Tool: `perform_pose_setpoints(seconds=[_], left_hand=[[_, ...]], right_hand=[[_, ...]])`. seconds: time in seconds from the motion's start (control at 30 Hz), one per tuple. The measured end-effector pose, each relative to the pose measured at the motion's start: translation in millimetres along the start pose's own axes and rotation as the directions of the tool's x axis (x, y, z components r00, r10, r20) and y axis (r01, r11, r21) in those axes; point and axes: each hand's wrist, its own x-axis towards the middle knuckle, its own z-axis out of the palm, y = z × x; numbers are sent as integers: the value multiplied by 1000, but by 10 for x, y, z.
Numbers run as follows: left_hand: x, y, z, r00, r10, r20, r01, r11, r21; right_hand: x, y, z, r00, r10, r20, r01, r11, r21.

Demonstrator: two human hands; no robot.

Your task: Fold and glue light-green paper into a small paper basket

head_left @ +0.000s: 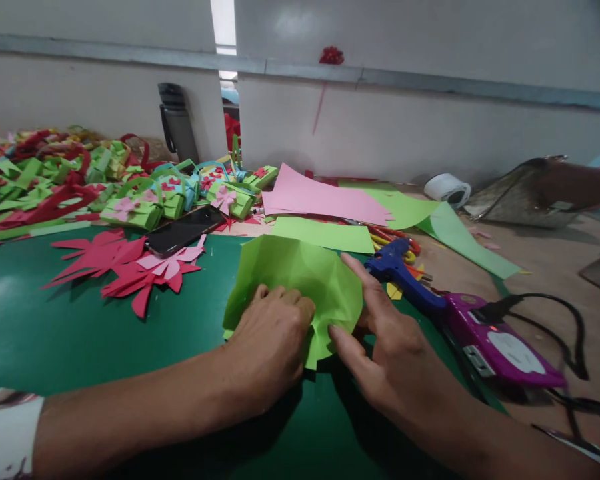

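A bright green sheet of paper (337,293), creased and curved like a shallow bowl, is between my hands above the green mat. My left hand (275,333) presses into its inner side with the fingers curled and the knuckles up; the fingertips are hidden. At the paper's right edge, my right hand (385,340) has its thumb on the near side and its index finger along the rim. Its other fingers are partly hidden behind the paper. A cut, pointed tab shows at the paper's lower edge.
A blue glue gun (405,277) and a purple power strip (500,340) with cables lie right. Left are red paper petals (100,257), a phone (185,230) and heaped paper bags (140,210). Pink paper (325,197), a bottle (177,123), tape roll (447,190) and handbag (540,190) stand behind.
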Motion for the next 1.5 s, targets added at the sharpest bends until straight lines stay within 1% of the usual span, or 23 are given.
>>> perform_pose_setpoints(seconds=[0.13, 0.23, 0.4, 0.53, 0.67, 0.9, 1.0, 1.07, 1.17, 1.23, 1.37, 1.5], left_hand=[[-2, 2, 30, 1000, 6, -29, -6, 1000, 5], [-15, 10, 51, 999, 18, -38, -17, 999, 28], [-30, 9, 85, 993, 49, -107, -38, 994, 102], [-27, 0, 118, 993, 37, -111, -22, 991, 132], [-25, -4, 112, 997, 7, -79, 2, 994, 110], [-46, -53, -26, 994, -74, 76, 73, 997, 22], [-75, -62, -31, 994, -72, 78, 74, 997, -22], [-94, -61, -7, 997, -45, 60, 46, 999, -2], [-121, -72, 36, 999, 31, 36, -31, 999, 25], [-135, -95, 48, 995, 89, 37, -90, 996, 14], [-166, -149, 16, 983, 170, 62, -170, 985, -14], [-201, -159, -28, 979, 192, 65, -191, 981, -16]], right_hand=[[-12, 11, 8, 1000, -28, -4, 28, 999, 18], [-28, 12, 17, 998, -58, -23, 57, 998, -6], [-47, 11, 34, 996, -91, -21, 89, 994, -61], [-50, 19, 45, 995, -104, -7, 103, 991, -90], [-42, 20, 36, 996, -93, 0, 92, 991, -93], [-42, 11, -3, 996, -90, -19, 88, 992, -91], [-25, 1, -11, 997, -72, -18, 70, 994, -85], [-10, -4, -14, 998, -68, -15, 67, 995, -78], [-2, 1, -15, 998, -60, -5, 60, 994, -87], [-11, 9, -15, 998, -57, 3, 56, 993, -100], [-44, 29, -12, 998, -59, 22, 61, 994, -91], [-60, 37, -5, 997, -66, 44, 68, 996, -49]])
